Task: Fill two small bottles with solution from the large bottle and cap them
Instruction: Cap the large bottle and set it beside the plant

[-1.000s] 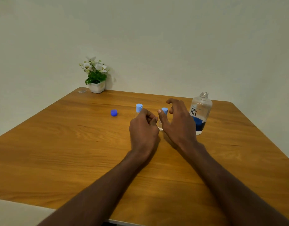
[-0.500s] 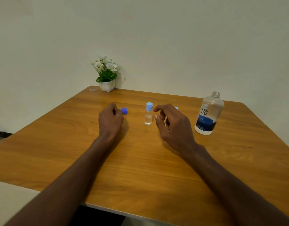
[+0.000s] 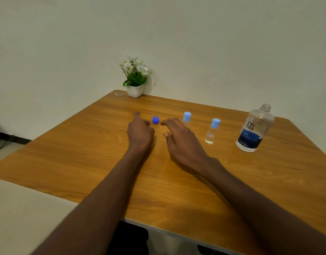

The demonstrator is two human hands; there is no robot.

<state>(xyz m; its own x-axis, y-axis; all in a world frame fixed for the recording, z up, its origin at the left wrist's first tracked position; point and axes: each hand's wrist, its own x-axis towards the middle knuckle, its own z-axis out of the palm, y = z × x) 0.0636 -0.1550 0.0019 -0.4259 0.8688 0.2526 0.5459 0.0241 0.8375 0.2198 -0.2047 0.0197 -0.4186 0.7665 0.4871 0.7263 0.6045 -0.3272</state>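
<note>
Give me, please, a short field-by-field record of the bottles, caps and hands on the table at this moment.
small bottles: two, upright, light-blue caps on; one in clear view, the other partly behind the right hand
large bottle: upright, neck uncapped
dark blue cap: loose on the table, between the hands
left hand: holds nothing
right hand: open, holds nothing

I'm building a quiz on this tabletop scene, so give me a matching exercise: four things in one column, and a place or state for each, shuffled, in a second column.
Column 1
1. large bottle
2. dark blue cap
3. flower pot
4. small bottle with a label

Column 2
A. lies loose on the table between the two hands' fingertips
B. at the table's far edge by the wall
C. neck open, no cap
D. stands upright, light blue cap on

Pairs: 1-C, 2-A, 3-B, 4-D
</note>
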